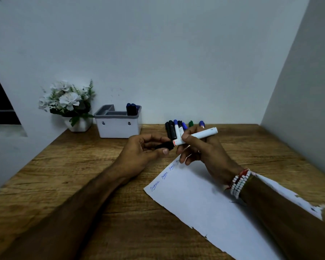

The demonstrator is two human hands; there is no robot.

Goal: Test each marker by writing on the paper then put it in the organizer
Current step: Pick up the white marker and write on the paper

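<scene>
Above paper [204,203], right hand [201,149] gripping white marker [201,135], left hand [139,152] pinching black cap [163,146], blue handwriting [155,185] on paper illegible

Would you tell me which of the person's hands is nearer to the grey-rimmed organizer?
Left. The left hand is just in front of the organizer; the right hand is farther to the right.

Head camera looks down, close over desk [83,166].

Colours I see on the brown wood-grain desk [83,175]
White marker [197,136] with black cap [163,146]; white paper [204,203], blue scribbles; white organizer [118,128], grey rim; black, blue, green loose markers [172,128] at the far edge.
</scene>
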